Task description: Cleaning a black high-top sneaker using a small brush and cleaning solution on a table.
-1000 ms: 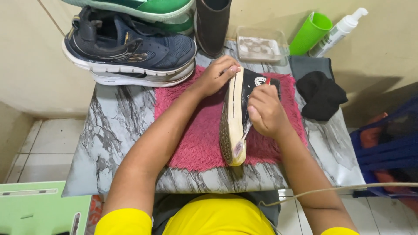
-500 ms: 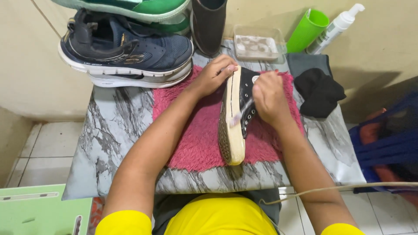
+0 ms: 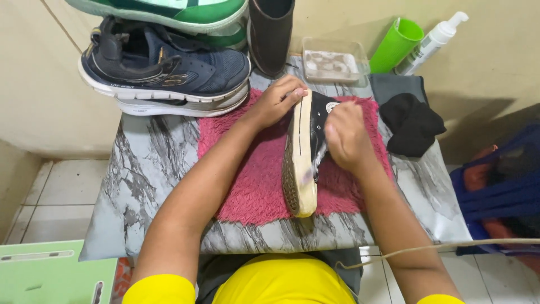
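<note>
Left hand (image 3: pixel 277 101) grips the far end of the black canvas shoe (image 3: pixel 316 126), fingers curled over the cream sole (image 3: pixel 298 163); my right hand (image 3: pixel 344 138) is closed against the shoe's upper, and whether it holds anything I cannot tell. Shoe stands on its side on the pink towel (image 3: pixel 247 186), sole facing my left, long axis running from me toward the wall, near end reaching the towel's front edge. Towel sits mid marble-patterned table (image 3: pixel 146 169); bare tabletop to its left, a narrower strip to its right. Black cloth (image 3: pixel 412 123) lies just right of the towel on a grey cloth (image 3: pixel 394 87). Along the far edge: navy sneaker (image 3: pixel 163 73) with a green sneaker (image 3: pixel 163 11) stacked on it, dark boot (image 3: pixel 271 34), clear shallow tray (image 3: pixel 332 62), tilted green cup (image 3: pixel 395 45), white pump bottle (image 3: pixel 430 42) leaning on the wall. Table's front edge is close to my yellow shirt (image 3: pixel 281 281).
</note>
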